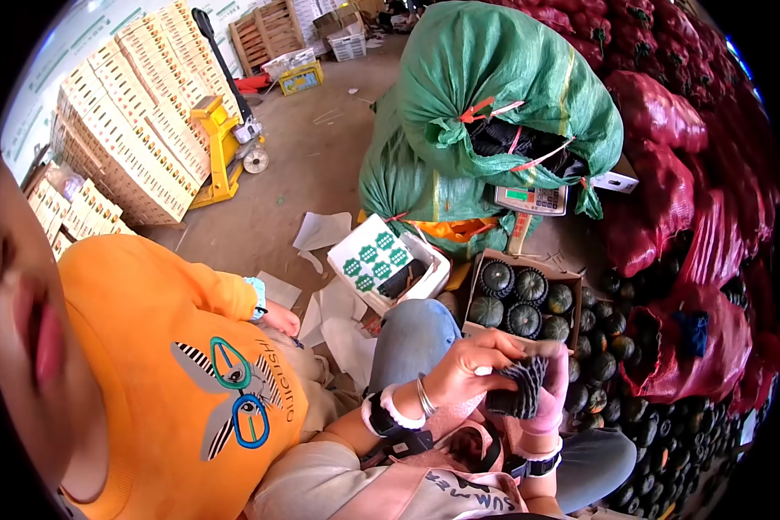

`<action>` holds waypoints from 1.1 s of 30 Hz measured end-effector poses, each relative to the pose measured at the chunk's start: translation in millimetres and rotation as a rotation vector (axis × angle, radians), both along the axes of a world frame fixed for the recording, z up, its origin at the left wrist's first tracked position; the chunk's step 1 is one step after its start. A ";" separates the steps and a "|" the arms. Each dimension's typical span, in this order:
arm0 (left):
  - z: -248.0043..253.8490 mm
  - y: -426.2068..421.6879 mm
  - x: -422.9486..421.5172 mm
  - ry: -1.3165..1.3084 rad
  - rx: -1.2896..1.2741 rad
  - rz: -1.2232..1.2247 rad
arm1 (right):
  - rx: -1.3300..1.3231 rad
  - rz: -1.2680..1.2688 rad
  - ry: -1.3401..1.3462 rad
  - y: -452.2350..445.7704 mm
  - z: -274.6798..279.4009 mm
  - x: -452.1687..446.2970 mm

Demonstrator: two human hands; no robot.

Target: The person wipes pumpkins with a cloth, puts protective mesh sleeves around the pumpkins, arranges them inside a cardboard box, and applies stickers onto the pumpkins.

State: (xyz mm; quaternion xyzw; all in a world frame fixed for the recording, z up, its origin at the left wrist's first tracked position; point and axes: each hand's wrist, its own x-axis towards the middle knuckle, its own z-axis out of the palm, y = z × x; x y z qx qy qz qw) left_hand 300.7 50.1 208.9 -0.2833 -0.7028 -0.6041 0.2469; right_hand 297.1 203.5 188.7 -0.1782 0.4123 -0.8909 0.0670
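My left hand point(468, 366), bare with a silver bangle at the wrist, pinches the edge of a black foam net sleeve point(516, 397). My right hand point(548, 409), in a pink glove, grips the sleeve's other side; its fingertips are blurred. Whether anything is inside the sleeve, I cannot tell. Just beyond my hands stands an open carton point(580, 290) with several dark green squashes point(487, 311), some of them in black net sleeves. To its left is a white box point(438, 279) with a sheet of green stickers point(374, 258) on it.
A person in an orange top point(173, 347) is close on my left. Stuffed green sacks point(503, 87) rise ahead beside a scale point(530, 200). Loose squashes point(598, 368) and red net bags point(693, 338) lie right. A yellow pallet jack point(219, 156) stands by stacked cartons point(130, 113).
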 end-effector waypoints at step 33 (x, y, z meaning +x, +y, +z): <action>-279.9 -41.0 -207.2 -0.787 -0.761 0.289 | 1.168 0.029 -0.691 -18.5 -235.9 -176.8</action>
